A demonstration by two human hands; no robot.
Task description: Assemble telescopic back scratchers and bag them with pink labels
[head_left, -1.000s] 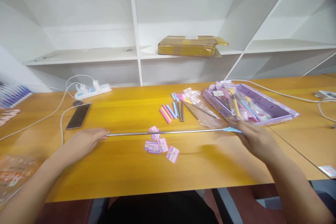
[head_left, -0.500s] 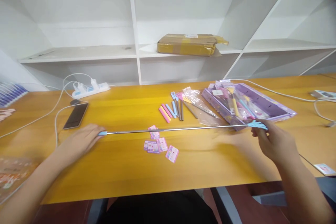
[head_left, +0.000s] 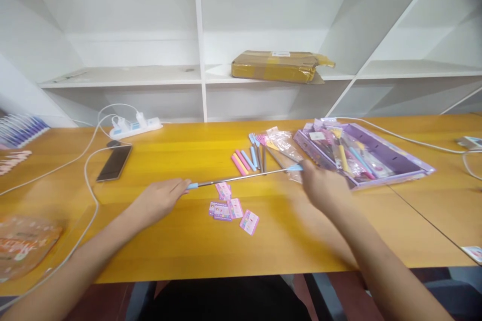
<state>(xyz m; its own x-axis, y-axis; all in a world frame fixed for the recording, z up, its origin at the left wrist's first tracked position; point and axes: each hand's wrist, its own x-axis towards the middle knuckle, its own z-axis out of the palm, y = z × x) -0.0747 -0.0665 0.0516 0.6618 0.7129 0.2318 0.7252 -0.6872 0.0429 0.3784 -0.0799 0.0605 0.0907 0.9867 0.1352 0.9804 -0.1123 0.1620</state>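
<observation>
Left hand (head_left: 160, 199), right hand (head_left: 324, 188) pinch opposite ends of telescopic rod (head_left: 241, 178), spanning between them above table (head_left: 181, 241).

A yellow wooden table (head_left: 181, 241) is carrying everything here. Toward its far left edge a white power strip (head_left: 134, 128) is lying with white cables trailing from it, and a dark phone (head_left: 114, 163) is resting just in front of it. Near the middle, a row of pink, yellow and blue sticks (head_left: 246, 160) is lying beside some small forks (head_left: 257, 140). A few pink cards (head_left: 233, 210) are sitting scattered closer to the near edge. To the right, a purple tray (head_left: 391, 158) is lying flat, with clear plastic wrappers (head_left: 284, 143) just beside it. Behind the table, a white shelf (head_left: 124, 74) is holding a flat brown parcel (head_left: 276, 65).
</observation>
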